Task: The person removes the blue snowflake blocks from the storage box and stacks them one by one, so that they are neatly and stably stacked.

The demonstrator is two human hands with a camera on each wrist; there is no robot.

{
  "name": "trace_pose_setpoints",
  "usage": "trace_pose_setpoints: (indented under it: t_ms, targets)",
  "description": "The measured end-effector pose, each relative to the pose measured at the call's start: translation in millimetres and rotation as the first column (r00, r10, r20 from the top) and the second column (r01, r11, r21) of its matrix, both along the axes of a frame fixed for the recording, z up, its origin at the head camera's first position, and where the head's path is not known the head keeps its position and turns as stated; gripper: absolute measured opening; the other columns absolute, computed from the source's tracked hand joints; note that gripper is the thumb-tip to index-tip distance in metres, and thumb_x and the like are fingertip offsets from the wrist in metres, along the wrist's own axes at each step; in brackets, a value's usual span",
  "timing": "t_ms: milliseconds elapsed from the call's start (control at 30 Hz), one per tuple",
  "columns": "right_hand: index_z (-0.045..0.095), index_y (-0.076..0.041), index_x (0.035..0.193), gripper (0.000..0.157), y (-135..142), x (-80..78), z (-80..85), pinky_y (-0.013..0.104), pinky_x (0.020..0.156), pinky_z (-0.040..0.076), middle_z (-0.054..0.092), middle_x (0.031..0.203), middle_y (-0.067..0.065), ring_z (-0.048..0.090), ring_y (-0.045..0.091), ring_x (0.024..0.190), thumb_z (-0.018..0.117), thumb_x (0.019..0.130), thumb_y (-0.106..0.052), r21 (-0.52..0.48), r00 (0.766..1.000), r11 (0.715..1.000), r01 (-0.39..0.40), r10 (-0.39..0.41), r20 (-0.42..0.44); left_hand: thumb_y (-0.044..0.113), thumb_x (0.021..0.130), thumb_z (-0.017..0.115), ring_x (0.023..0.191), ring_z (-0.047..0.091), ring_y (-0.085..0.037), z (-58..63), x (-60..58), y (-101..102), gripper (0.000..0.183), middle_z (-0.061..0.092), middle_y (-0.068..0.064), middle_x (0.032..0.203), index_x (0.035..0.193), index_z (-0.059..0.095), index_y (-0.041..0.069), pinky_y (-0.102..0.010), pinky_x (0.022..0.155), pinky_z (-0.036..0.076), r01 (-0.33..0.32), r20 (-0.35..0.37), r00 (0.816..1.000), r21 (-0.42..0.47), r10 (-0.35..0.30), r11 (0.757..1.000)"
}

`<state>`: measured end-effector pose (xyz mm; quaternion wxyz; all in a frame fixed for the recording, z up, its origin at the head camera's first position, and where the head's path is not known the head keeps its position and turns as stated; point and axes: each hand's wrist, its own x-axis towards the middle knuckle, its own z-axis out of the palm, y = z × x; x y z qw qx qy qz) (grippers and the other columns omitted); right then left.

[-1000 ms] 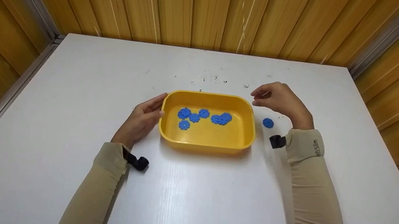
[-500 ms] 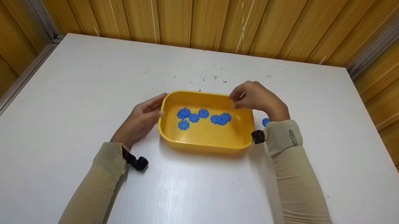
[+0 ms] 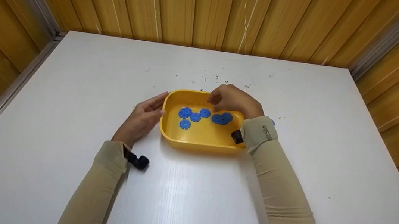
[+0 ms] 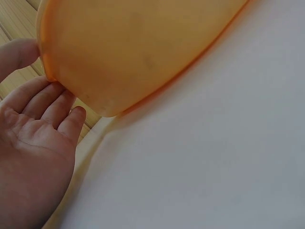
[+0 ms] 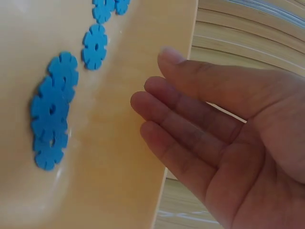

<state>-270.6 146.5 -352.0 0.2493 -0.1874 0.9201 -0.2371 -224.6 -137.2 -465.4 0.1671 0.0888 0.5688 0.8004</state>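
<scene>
Over yellow tub (image 3: 202,136) with blue discs (image 3: 185,124), right hand (image 3: 236,99) loose, sleeve (image 3: 279,185) reading "Slim"; left hand (image 3: 141,119) relaxed, touching tub.

A: Can't see the right end of the yellow tray (image 3: 199,147), tucked behind the right hand (image 3: 236,100) and its cuff (image 3: 261,131)!

B: Barely catching the loose blue disc (image 3: 273,122) on the worktop (image 3: 174,203), just a sliver past that cuff!

A: Can't get whole outlines on the overlapping discs (image 5: 51,110), partly covering one another.

B: Look higher in the right wrist view: sliced discs (image 5: 102,10) at the top edge!

A: Over to the left wrist: see the tray cropped above, the left hand (image 4: 40,148) cropped sideways.

B: And can't name those dark specks (image 3: 217,77). Too small!
</scene>
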Motion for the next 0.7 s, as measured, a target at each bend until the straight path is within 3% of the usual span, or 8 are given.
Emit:
trace_pose_setpoints:
  t_ms: [133, 333, 700]
  targets:
    - [0.069, -0.003, 0.129, 0.036, -9.1, -2.1, -8.0, 0.043, 0.107, 0.055, 0.071, 0.129, 0.014, 0.065, 0.030, 0.120, 0.072, 0.093, -0.006, 0.020, 0.999, 0.999, -0.027, 0.026, 0.021, -0.003, 0.101, 0.053, 0.156, 0.030, -0.018, -0.8, -0.2, -0.1, 0.065, 0.032, -0.004, 0.168, 0.160, 0.032, 0.010, -0.027, 0.124, 0.034, 0.000, -0.007, 1.000, -0.020, 0.000, 1.000]
    - [0.067, -0.006, 0.135, 0.041, -18.4, -4.3, -17.5, 0.043, 0.113, 0.051, 0.067, 0.136, 0.012, 0.062, 0.030, 0.125, 0.072, 0.094, -0.007, 0.087, 0.999, 0.996, -0.018, 0.013, 0.048, -0.004, 0.101, 0.051, 0.157, 0.028, -0.021, -3.0, -1.9, 0.6, 0.065, 0.029, -0.007, 0.169, 0.161, 0.029, 0.007, -0.031, 0.125, 0.032, 0.001, -0.001, 1.000, -0.008, -0.001, 1.000]
    - [0.066, -0.006, 0.135, 0.044, -25.1, -2.4, -27.3, 0.043, 0.114, 0.050, 0.066, 0.137, 0.013, 0.061, 0.029, 0.123, 0.071, 0.092, -0.001, 0.094, 0.998, 0.994, -0.052, 0.048, 0.048, -0.005, 0.101, 0.052, 0.157, 0.028, -0.021, -3.3, -2.9, 0.3, 0.066, 0.029, -0.008, 0.169, 0.161, 0.028, 0.006, -0.031, 0.126, 0.032, -0.006, 0.006, 1.000, -0.007, 0.006, 1.000]
